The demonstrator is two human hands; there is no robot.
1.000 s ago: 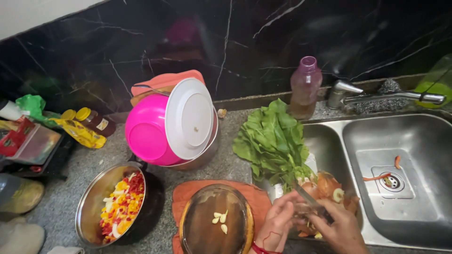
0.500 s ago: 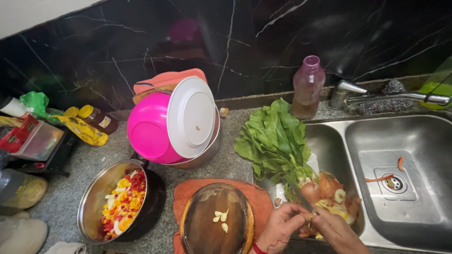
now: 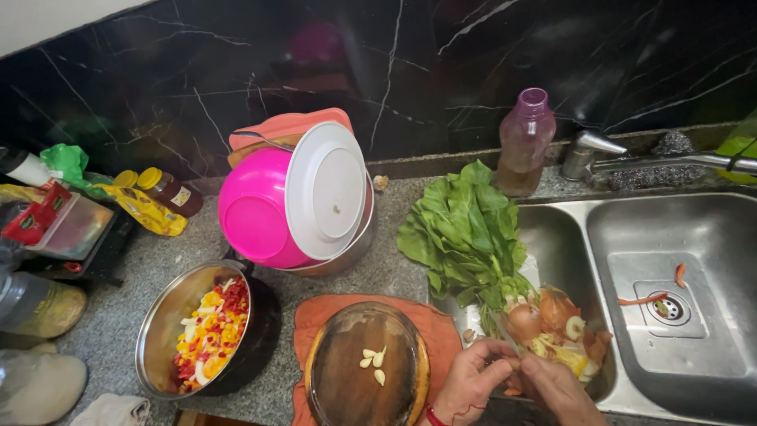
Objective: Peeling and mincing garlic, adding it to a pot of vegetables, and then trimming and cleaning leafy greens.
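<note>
Nearest of all, both hands met at the bottom edge, just right of the round dark wooden chopping board (image 3: 367,375), which serves as the landmark. The left hand (image 3: 473,380) had its fingers curled inward, thumb and fingertips pressed together on something very small; the right hand (image 3: 556,386) closed against it from the other side, fingertips touching the same spot. What they pinched was too small and hidden to name surely, though by the three peeled pale garlic cloves (image 3: 372,363) lying on the board it was probably another clove. Such a clove would be light, firm and a little slippery once skinned, with brittle papery skin, best taken at its tip between thumb and forefinger.

Under the board lay a folded orange cloth (image 3: 441,335). Left of the board stood a steel pan of chopped red, yellow and white vegetables (image 3: 206,327). Right of it, just beyond the hands, a heap of onions and peelings (image 3: 552,327) rested in the steel sink's near basin (image 3: 564,237). Beyond the board a bunch of green leafy spinach (image 3: 465,229) lay across the sink edge, and a bright pink plastic bowl with a white plate leaning on it (image 3: 292,205) sat behind. Farthest back stood a purple-tinted plastic bottle (image 3: 526,142) against the black marble wall.
</note>
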